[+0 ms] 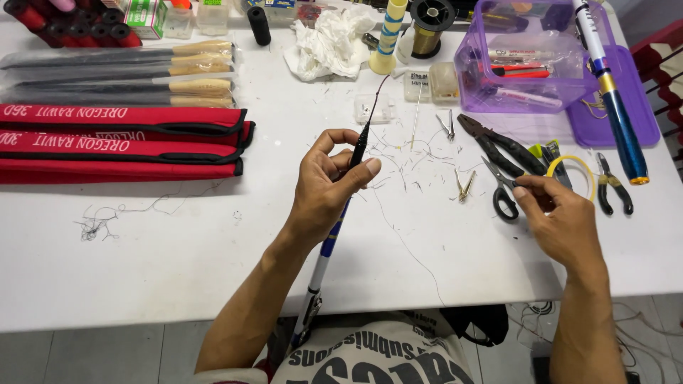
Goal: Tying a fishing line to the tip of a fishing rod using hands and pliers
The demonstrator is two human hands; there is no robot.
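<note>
Head view: a thin fishing rod (358, 153) is pinched between thumb and fingers of the left hand (329, 186); a yellow tape roll (573, 168) is gripped by the right hand (562, 217), beside black scissors (500, 190).

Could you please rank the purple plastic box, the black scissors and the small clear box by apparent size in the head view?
1. purple plastic box
2. black scissors
3. small clear box

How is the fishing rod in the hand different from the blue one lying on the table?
The thin rod is pinched in the left hand, its tip pointing away; the blue rod lies untouched across the purple box. The thin rod's near-hand part is black and slim; the blue rod looks thicker. Both have white sections.
</note>
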